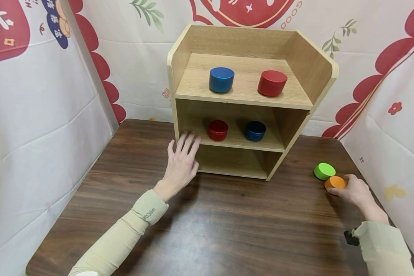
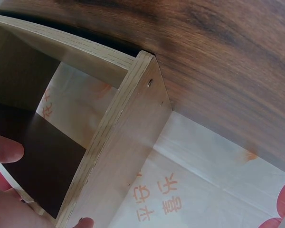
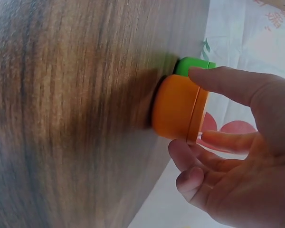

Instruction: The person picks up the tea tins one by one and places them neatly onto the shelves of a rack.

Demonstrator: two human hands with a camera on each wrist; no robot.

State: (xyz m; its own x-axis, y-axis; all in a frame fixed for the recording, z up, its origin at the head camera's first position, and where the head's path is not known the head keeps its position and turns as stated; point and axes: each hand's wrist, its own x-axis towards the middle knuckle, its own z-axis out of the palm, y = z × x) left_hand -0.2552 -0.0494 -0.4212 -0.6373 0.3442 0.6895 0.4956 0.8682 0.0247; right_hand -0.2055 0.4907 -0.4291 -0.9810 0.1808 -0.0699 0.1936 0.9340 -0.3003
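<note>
My left hand (image 1: 181,163) lies against the left front edge of a wooden shelf unit (image 1: 239,99), its fingers spread and mostly straight. In the left wrist view, fingertips (image 2: 7,149) show beside the unit's side panel (image 2: 118,142). At the right of the table, my right hand (image 1: 359,194) pinches an orange round tin (image 1: 335,184) between thumb and fingers. That tin (image 3: 175,107) stands on the tabletop in the right wrist view. Just behind it is a green round tin (image 1: 324,171), partly covered by the orange one in the right wrist view (image 3: 192,64).
On the top shelf stand a blue tin (image 1: 221,79) and a red tin (image 1: 272,83). The middle shelf bears a smaller red tin (image 1: 218,130) and a dark blue tin (image 1: 255,131). Printed cloth (image 1: 131,69) hangs behind and beside the brown table (image 1: 227,222).
</note>
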